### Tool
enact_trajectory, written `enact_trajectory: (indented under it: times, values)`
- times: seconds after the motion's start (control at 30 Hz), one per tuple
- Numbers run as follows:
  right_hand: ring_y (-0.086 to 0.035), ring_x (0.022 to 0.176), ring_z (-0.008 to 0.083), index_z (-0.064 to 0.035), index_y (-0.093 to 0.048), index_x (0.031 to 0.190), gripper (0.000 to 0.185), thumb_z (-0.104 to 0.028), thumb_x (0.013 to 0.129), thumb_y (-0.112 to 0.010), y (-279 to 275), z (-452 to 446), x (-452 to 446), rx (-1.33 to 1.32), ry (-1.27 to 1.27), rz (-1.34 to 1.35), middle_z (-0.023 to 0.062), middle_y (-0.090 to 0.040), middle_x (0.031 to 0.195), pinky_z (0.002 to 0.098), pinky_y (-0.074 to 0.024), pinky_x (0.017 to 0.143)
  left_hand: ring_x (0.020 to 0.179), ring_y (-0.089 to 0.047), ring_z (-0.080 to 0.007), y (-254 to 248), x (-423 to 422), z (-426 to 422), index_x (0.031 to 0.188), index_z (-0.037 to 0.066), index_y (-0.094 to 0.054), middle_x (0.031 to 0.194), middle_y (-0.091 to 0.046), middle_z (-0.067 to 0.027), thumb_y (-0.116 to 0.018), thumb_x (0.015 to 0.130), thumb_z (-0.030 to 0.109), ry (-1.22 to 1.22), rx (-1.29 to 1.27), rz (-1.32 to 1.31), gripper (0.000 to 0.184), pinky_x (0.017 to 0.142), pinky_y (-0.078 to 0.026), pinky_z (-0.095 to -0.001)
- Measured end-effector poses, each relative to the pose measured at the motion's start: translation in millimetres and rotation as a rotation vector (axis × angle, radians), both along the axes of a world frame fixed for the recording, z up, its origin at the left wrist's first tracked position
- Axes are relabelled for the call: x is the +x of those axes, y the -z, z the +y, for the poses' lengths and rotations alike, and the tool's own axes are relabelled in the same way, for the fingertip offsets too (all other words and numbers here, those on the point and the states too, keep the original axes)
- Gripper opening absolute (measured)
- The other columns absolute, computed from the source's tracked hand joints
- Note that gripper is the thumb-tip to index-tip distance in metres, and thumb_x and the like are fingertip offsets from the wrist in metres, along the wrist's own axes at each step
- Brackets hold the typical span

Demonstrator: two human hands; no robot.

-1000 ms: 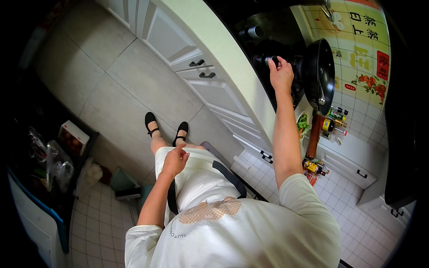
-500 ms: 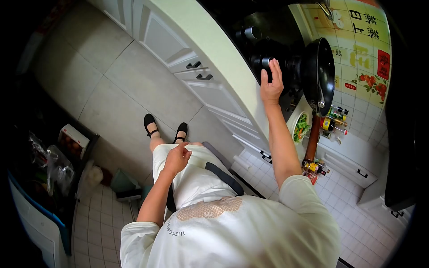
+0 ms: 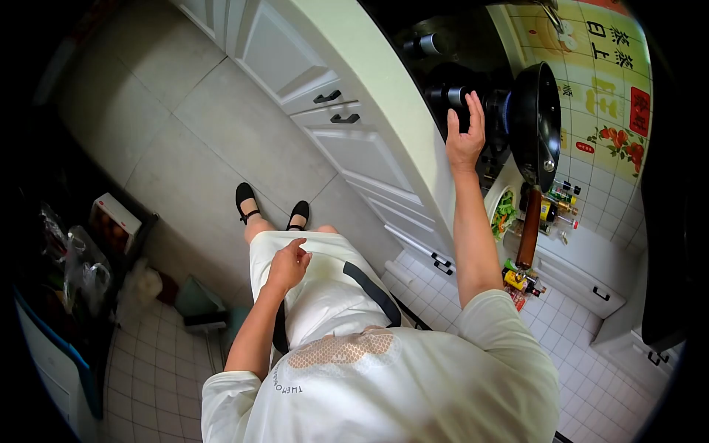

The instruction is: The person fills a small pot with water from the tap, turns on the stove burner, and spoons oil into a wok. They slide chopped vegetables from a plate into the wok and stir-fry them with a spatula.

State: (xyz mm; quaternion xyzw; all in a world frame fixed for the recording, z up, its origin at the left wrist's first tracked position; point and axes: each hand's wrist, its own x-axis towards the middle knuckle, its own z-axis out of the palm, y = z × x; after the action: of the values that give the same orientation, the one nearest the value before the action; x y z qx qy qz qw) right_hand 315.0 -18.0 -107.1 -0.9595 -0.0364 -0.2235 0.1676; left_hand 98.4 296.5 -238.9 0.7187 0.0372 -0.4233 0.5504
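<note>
My right hand [image 3: 465, 140] is beside the silver-ended stove knob [image 3: 456, 96], fingers stretched out and thumb apart, holding nothing; whether the fingertips touch the knob is unclear. A black pan [image 3: 536, 122] with a brown wooden handle [image 3: 529, 229] sits over the burner of the black stove [image 3: 473, 55]. Blue flame [image 3: 505, 111] shows at the pan's underside. My left hand [image 3: 288, 266] hangs before the white shorts, empty, its fingers loosely bent and apart.
Chopped green and orange food lies on a white plate [image 3: 493, 198] near the pan handle. Seasoning bottles [image 3: 557, 210] stand beyond. The pale counter edge [image 3: 402, 96] runs above white cabinets [image 3: 292, 55]. At left are a box [image 3: 114, 224] and plastic bags [image 3: 87, 269].
My right hand has let go of the knob, its fingers now straightened. Blue flame now shows beneath the pan. My left hand has stayed in front of the shorts.
</note>
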Motion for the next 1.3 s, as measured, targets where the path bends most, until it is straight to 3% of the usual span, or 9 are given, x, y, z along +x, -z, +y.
enact_trajectory:
  times: [0.27, 0.37, 0.7, 0.83, 0.9, 1.3]
  values:
    - [-0.047, 0.112, 0.0259, -0.0025, -0.052, 0.115, 0.038, -0.011, 0.079, -0.060, -0.6, 4.7, -16.5, -0.018, 0.044, -0.022, 0.0131, -0.049, 0.123, 0.0320, -0.0354, 0.095, 0.070, -0.062, -0.0243, 0.5, -4.8, 0.7, 0.110, 0.000, -0.052, 0.080, -0.064, -0.0141, -0.060, 0.079, 0.011, 0.009, -0.002, -0.021, 0.034, 0.067, -0.048, -0.0326]
    - [-0.048, 0.112, 0.0255, -0.0026, -0.052, 0.114, 0.037, -0.010, 0.079, -0.060, -4.1, 9.4, -24.5, -0.005, 0.072, -0.013, 0.0126, -0.050, 0.121, 0.0317, -0.0356, 0.095, 0.073, -0.061, -0.0284, -1.8, -5.6, -0.5, 0.109, 0.001, -0.053, 0.079, -0.063, -0.0144, -0.061, 0.078, 0.013, -0.002, -0.017, -0.023, 0.034, 0.068, -0.048, -0.0360]
    - [-0.049, 0.109, 0.0275, -0.0022, -0.053, 0.112, 0.036, -0.011, 0.078, -0.059, -22.7, 22.5, -28.1, 0.149, 0.165, -0.012, 0.0141, -0.052, 0.117, 0.0325, -0.0377, 0.092, 0.074, -0.061, -0.0289, -41.9, 0.9, 3.8, 0.109, 0.002, -0.053, 0.078, -0.064, -0.0131, -0.061, 0.077, 0.014, 0.041, 0.015, -0.069, 0.035, 0.068, -0.048, -0.0369]
    - [-0.048, 0.110, 0.0274, -0.0036, -0.053, 0.113, 0.036, -0.013, 0.079, -0.059, -23.3, 33.6, -39.8, 0.199, 0.184, 0.048, 0.0132, -0.051, 0.118, 0.0328, -0.0372, 0.093, 0.070, -0.061, -0.0233, -57.8, 6.9, 2.2, 0.112, 0.001, -0.051, 0.078, -0.064, -0.0123, -0.060, 0.079, 0.012, 0.093, 0.028, -0.103, 0.036, 0.066, -0.048, -0.0319]
    - [-0.048, 0.110, 0.0275, -0.0040, -0.052, 0.114, 0.037, -0.013, 0.079, -0.058, -26.2, 35.8, -42.2, 0.232, 0.189, 0.063, 0.0134, -0.051, 0.119, 0.0329, -0.0371, 0.093, 0.075, -0.061, -0.0287, -67.8, 13.5, 1.1, 0.109, 0.003, -0.053, 0.080, -0.064, -0.0128, -0.060, 0.077, 0.013, 0.101, 0.019, -0.093, 0.034, 0.069, -0.048, -0.0366]
    - [-0.048, 0.107, 0.0305, -0.0027, -0.049, 0.113, 0.041, -0.016, 0.076, -0.061, -35.2, 28.9, -30.5, 0.329, 0.316, 0.108, 0.0157, -0.052, 0.114, 0.0355, -0.0383, 0.092, 0.072, -0.060, -0.0320, -114.5, 57.0, -3.7, 0.108, 0.001, -0.053, 0.072, -0.063, -0.0146, -0.059, 0.077, 0.016, 0.216, 0.081, -0.308, 0.035, 0.066, -0.047, -0.0396]
